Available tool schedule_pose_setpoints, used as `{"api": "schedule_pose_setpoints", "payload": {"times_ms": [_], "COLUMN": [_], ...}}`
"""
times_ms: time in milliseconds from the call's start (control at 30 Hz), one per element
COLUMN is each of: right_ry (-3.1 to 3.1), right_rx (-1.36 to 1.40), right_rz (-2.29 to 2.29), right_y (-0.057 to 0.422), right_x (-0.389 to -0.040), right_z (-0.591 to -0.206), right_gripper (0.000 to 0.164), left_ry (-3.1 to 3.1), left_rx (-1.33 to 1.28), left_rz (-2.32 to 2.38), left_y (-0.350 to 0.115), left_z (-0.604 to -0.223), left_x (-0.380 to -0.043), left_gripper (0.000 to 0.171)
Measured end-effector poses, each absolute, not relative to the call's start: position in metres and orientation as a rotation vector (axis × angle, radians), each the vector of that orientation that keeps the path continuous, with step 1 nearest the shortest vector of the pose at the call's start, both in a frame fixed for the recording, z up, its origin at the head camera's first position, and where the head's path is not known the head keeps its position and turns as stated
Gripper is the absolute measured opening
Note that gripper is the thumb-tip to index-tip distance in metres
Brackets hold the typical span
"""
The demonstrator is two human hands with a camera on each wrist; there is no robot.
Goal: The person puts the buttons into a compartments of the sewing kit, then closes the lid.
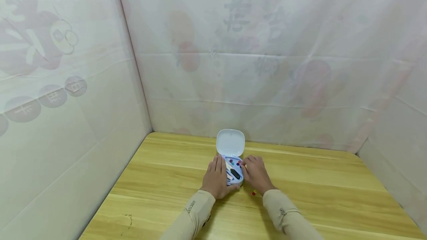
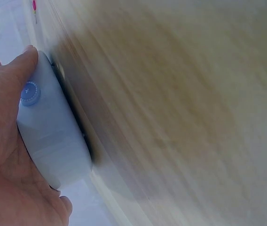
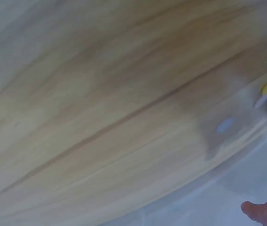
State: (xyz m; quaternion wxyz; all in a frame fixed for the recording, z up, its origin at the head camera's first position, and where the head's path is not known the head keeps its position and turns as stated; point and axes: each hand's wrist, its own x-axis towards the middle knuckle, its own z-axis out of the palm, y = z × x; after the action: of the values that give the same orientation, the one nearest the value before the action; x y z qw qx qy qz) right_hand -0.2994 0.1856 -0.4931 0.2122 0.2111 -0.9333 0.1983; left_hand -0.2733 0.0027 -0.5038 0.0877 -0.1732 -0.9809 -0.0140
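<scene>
A small pale blue case (image 1: pixel 241 183) stands on the table with its white lid (image 1: pixel 230 142) raised at the back. Inside are a black piece (image 1: pixel 235 173), slim white pieces and several small coloured round pieces (image 1: pixel 238 163). My left hand (image 1: pixel 216 178) lies along the case's left side, fingers straight, thumb across the front by the round blue catch (image 2: pixel 30 93). At the case's right edge is my right hand (image 1: pixel 256 174), fingers bent, tips beside the coloured pieces. I cannot tell whether it pinches one.
Small red and yellow pieces (image 1: pixel 254 192) lie on the wooden table (image 1: pixel 317 192), near my right wrist. In the right wrist view, a pale oval piece (image 3: pixel 225 125) shows on the tabletop. Printed cloth walls (image 1: pixel 267 66) stand behind the table and at both sides.
</scene>
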Motion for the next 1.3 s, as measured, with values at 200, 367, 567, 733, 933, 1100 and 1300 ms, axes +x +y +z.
{"api": "schedule_pose_setpoints", "payload": {"times_ms": [200, 367, 567, 733, 933, 1100, 1300], "right_ry": [-2.549, -2.498, -2.551, -2.623, -2.562, -2.484, -2.506], "right_rx": [0.705, 0.776, 0.769, 0.796, 0.84, 0.83, 0.832], "right_rz": [0.422, 0.374, 0.334, 0.267, 0.304, 0.411, 0.426], "right_y": [0.179, 0.177, 0.175, 0.173, 0.175, 0.181, 0.181], "right_x": [-0.303, -0.304, -0.301, -0.302, -0.303, -0.304, -0.307], "right_z": [-0.496, -0.492, -0.486, -0.481, -0.481, -0.487, -0.487], "right_gripper": [0.004, 0.009, 0.008, 0.005, 0.008, 0.007, 0.006], "left_ry": [-2.918, -2.903, -2.88, -2.884, -2.894, -2.909, -2.9], "left_rx": [-0.528, -0.531, -0.541, -0.542, -0.541, -0.551, -0.528], "left_rz": [-0.034, -0.023, 0.02, 0.029, 0.011, -0.021, 0.002], "left_y": [0.003, 0.002, 0.002, 0.001, 0.001, 0.001, 0.002], "left_z": [-0.503, -0.503, -0.501, -0.5, -0.498, -0.503, -0.504], "left_x": [-0.273, -0.274, -0.273, -0.271, -0.269, -0.271, -0.274], "left_gripper": [0.116, 0.115, 0.114, 0.114, 0.113, 0.115, 0.115]}}
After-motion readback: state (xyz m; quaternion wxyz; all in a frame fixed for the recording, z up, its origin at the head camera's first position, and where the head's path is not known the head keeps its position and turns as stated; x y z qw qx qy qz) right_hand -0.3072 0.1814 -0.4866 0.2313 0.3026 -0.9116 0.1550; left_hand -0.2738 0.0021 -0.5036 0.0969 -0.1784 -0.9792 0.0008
